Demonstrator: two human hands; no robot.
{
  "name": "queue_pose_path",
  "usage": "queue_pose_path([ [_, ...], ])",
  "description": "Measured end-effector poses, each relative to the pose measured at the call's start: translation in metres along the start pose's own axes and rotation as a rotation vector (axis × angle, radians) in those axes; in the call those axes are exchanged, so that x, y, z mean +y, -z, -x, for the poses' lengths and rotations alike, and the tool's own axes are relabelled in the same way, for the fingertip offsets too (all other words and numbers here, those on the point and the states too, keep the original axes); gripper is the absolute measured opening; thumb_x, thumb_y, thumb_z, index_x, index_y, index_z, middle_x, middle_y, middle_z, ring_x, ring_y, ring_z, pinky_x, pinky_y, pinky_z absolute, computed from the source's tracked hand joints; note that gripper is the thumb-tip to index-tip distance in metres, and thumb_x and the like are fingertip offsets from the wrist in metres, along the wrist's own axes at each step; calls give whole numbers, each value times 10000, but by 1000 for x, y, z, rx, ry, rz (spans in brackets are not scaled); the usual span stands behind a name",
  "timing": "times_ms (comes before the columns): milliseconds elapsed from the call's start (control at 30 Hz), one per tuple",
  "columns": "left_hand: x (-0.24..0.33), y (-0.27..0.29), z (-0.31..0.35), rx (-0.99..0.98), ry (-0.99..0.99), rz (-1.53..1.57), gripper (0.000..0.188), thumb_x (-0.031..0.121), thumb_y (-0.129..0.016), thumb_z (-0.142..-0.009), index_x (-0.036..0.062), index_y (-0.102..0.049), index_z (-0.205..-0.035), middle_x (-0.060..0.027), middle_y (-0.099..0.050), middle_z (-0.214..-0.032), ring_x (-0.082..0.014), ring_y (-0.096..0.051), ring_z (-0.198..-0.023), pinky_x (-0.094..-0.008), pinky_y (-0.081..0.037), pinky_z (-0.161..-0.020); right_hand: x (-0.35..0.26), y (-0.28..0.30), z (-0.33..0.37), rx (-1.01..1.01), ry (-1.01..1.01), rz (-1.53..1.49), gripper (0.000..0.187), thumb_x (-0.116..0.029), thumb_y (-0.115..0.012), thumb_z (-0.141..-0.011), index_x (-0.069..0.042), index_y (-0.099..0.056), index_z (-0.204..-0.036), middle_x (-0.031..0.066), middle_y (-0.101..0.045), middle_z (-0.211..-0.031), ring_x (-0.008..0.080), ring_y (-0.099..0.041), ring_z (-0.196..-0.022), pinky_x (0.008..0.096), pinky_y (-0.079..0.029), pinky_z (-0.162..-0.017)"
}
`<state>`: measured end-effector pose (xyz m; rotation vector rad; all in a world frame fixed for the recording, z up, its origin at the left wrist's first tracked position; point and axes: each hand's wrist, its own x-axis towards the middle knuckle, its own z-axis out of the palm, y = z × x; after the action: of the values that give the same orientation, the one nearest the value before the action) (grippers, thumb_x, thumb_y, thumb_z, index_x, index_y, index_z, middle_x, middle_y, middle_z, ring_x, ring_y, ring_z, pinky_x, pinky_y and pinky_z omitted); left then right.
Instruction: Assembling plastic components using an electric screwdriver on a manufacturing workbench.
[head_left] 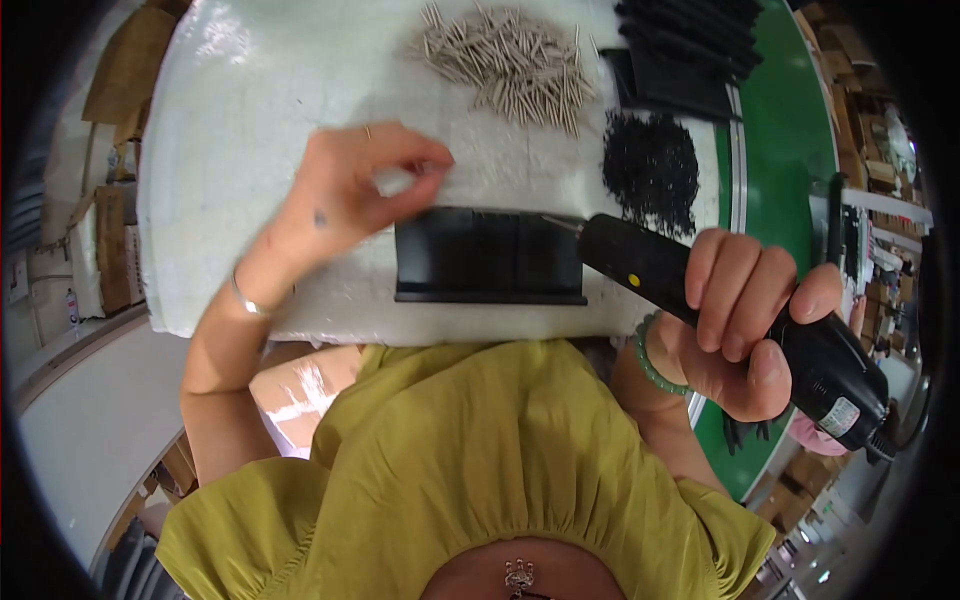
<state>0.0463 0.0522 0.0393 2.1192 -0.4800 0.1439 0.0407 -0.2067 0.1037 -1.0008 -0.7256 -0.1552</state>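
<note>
A black rectangular plastic part [488,258] lies near the front edge of the table, with a raised lip along its near side. My right hand [745,320] is wrapped round a black electric screwdriver [640,262], held at a slant. Its thin bit points left, over the far edge of the black part. My left hand [365,185] hovers at that part's far left corner, slightly blurred, with thumb and forefinger pinched together. Whatever is between those fingertips, if anything, is too small to name.
Many slim metal pins [510,65] are heaped at the back of the white-covered table [240,180]. To the right lies a pile of small black pieces [650,170], with stacked black parts [690,50] behind it. A green surface [785,130] runs alongside. The screwdriver's cord trails off right.
</note>
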Motion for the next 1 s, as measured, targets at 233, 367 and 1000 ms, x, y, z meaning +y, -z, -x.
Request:
queue_pose_path([
  [233, 4, -37, 30, 70, -207, -97, 195, -24, -698, -654, 40, -641, -829, -59, -627, -800, -242, -608, -736, -321, -499, -609, 9, -8, 2, -141, -139, 63, 325, -131, -571, -753, -123, -442, -1051, -42, -493, -644, 79, -479, -548, 236, -374, -593],
  [367, 5, -36, 30, 61, -219, -165, 218, -31, -704, -623, 39, -639, -818, -44, -603, -782, -230, -578, -728, -322, -490, -596, 14, -7, 4, -176, -159, 41, 330, -131, -570, -768, -124, -438, -1070, -35, -503, -668, 86, -486, -566, 244, -375, -598],
  [1000, 6, -44, 33, 90, -254, -114, 148, 6, -692, -657, 42, -622, -782, -31, -583, -757, -214, -564, -729, -320, -483, -567, 27, -19, -8, -334, -228, 118, 307, -85, -592, -759, -120, -395, -991, -8, -509, -663, 114, -490, -544, 291, -412, -593],
])
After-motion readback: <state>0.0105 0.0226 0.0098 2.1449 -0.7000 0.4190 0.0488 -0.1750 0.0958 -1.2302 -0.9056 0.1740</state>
